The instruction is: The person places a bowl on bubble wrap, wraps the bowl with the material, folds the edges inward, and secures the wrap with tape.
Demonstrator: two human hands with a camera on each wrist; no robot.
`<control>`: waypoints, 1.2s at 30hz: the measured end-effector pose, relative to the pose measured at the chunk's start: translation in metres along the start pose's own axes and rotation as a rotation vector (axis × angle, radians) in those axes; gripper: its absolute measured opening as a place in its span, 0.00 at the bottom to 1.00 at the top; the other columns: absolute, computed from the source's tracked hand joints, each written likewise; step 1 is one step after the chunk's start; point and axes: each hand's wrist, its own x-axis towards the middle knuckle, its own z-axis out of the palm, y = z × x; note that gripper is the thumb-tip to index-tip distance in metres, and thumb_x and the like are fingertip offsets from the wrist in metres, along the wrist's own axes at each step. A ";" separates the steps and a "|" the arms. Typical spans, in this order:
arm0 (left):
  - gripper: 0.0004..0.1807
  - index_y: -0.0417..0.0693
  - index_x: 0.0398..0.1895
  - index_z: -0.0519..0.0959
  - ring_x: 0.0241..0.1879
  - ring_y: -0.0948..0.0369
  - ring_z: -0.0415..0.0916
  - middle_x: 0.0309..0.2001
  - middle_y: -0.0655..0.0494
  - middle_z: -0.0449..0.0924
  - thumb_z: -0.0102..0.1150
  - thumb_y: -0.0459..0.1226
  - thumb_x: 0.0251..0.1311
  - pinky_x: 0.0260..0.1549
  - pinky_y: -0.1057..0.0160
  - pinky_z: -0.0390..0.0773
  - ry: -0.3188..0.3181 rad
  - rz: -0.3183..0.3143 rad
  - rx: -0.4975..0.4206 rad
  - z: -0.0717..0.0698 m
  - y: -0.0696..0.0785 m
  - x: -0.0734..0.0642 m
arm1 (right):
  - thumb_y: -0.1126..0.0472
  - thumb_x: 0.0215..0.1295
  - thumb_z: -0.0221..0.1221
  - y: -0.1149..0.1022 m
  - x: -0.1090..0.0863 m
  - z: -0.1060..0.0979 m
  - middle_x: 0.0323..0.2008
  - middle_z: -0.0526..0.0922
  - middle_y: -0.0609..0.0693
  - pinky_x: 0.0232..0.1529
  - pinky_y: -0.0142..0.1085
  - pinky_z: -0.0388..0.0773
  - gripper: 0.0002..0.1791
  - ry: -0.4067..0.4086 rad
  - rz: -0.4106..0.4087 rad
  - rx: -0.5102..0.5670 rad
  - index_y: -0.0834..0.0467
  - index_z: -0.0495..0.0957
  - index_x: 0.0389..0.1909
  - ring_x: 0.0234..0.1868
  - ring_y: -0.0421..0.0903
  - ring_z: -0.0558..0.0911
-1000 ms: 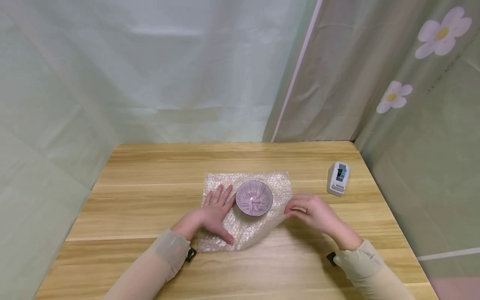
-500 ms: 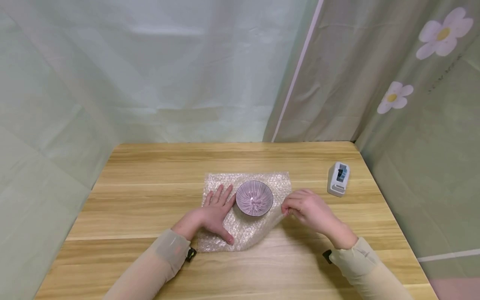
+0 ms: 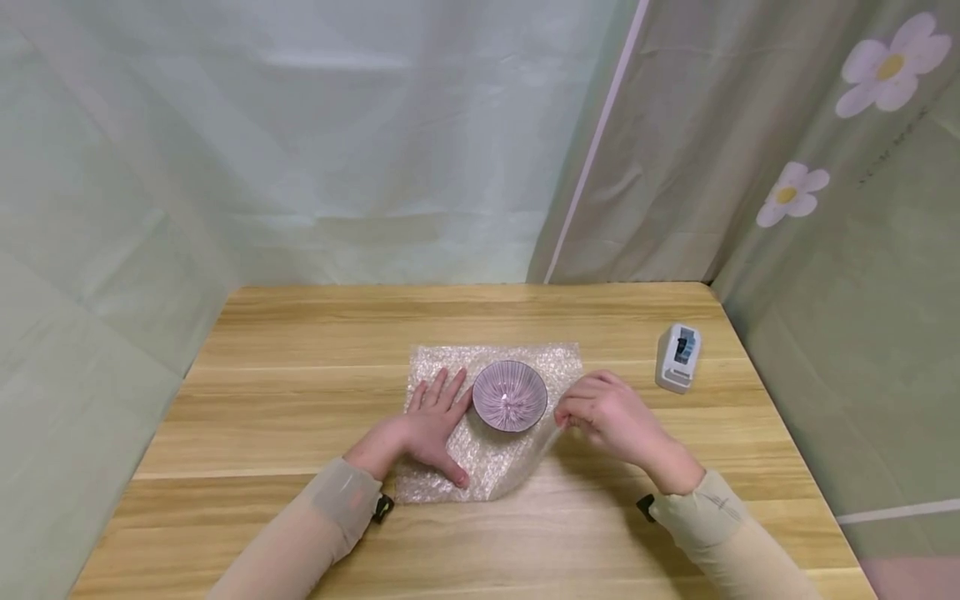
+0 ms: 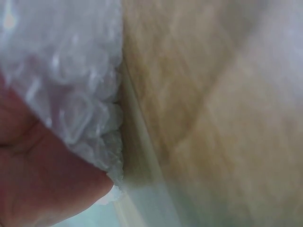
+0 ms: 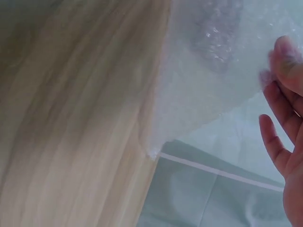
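Observation:
A purple-and-white striped bowl (image 3: 510,396) sits on a sheet of bubble wrap (image 3: 480,458) spread on the wooden table. My left hand (image 3: 431,433) lies flat on the sheet with fingers spread, its index finger right at the bowl's left side. To the right of the bowl, my right hand (image 3: 611,417) pinches the sheet's near right corner between thumb and fingers. That corner is lifted and folds toward the bowl. In the right wrist view the raised bubble wrap (image 5: 199,94) hangs from the fingertips, and the bowl shows blurred through it.
A grey-and-white tape dispenser (image 3: 678,358) stands toward the right of the wooden table (image 3: 300,333). Pale curtains (image 3: 412,167) hang behind the table and along both sides, with printed flowers on the right.
My right hand has moved a little left and away from me, drawing the pinched bubble-wrap corner closer to the bowl. The left hand and the bowl have stayed in place.

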 end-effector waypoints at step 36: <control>0.86 0.45 0.88 0.37 0.81 0.42 0.08 0.85 0.46 0.12 0.79 0.72 0.35 0.76 0.36 0.17 -0.001 0.002 0.015 0.001 -0.001 0.001 | 0.67 0.66 0.73 0.006 0.049 0.024 0.43 0.90 0.45 0.59 0.47 0.82 0.07 0.084 0.274 0.194 0.53 0.90 0.42 0.50 0.48 0.86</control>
